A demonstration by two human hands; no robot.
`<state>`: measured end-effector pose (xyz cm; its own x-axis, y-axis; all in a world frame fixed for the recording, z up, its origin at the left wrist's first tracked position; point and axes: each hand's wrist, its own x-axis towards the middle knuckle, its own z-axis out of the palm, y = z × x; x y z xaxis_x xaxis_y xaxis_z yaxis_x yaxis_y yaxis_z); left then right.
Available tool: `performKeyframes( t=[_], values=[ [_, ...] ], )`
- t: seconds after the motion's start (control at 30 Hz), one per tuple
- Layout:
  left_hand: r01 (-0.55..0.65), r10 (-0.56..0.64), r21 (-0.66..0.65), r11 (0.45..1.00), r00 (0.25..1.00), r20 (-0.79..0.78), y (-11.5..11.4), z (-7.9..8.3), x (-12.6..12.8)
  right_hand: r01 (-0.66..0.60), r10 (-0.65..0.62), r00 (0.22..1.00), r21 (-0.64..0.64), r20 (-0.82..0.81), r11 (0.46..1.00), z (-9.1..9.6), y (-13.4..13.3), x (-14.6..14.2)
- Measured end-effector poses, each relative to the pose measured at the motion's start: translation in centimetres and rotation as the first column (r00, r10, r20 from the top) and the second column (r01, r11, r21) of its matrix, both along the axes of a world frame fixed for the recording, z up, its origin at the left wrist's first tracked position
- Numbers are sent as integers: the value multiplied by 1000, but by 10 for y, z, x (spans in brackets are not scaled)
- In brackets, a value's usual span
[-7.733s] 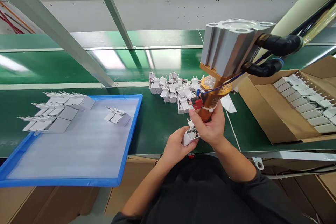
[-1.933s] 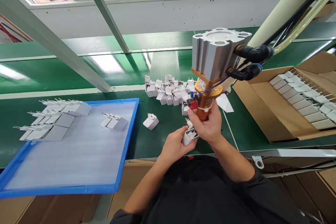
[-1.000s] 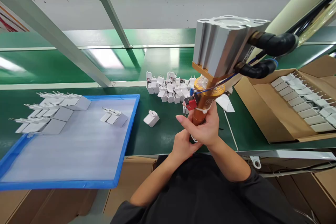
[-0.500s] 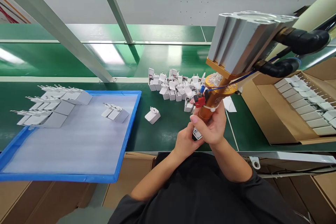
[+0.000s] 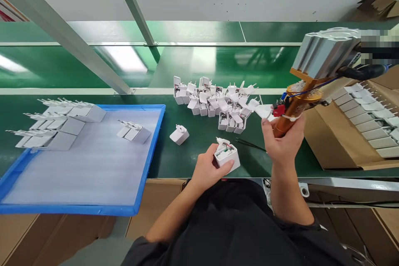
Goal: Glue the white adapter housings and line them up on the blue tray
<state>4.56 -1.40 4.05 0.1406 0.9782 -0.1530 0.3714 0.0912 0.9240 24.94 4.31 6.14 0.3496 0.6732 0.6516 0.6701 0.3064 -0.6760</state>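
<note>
One white adapter [image 5: 179, 134] lying on bench [image 5: 183, 162]. Left hand [image 5: 206, 170]: I'm pinching open white housing [image 5: 227, 158] near bench edge; loosening grip could be dropping it, wires [image 5: 226, 146] spilling. Right hand [image 5: 285, 145]: I'm gripping orange tool handle [image 5: 283, 126].

Light was bright and even, white glare streaked the green surface [image 5: 174, 68] at upper left, cardboard boxes [image 5: 355, 226] sat dim at lower right, edges looked stretched, coarse pixels blotted black hoses [image 5: 363, 73] at right
</note>
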Motion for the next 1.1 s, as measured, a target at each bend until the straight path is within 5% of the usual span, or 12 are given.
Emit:
performKeyframes(
  t=[0.2, 0.4, 0.53, 0.77, 1.0, 1.1],
  values=[
    [53, -48, -42, 998, 991, 126, 1, 6, 0, 66, -64, 995, -26, 77, 997, -11, 1, 24],
    [118, -85, -132, 984, 968, 237, 1, 9, -5, -10, 13, 998, -39, 69, 999, -16, 2, 35],
    [109, -93, -117, 987, 987, 134, 3, 8, -8, -30, 31, 999, -39, 26, 999, -21, 6, 40],
    [82, -42, 109, 991, 943, -329, 26, -15, -16, -16, 16, 1000, -27, -7, 1000, -25, 8, 42],
    [79, -83, -25, 997, 963, -257, 37, -17, -12, -22, 21, 999, -33, -27, 999, -25, 8, 40],
    [49, -43, 40, 998, 987, -155, 42, -27, -2, -43, 43, 999, -29, -27, 999, -24, 8, 39]
  ],
)
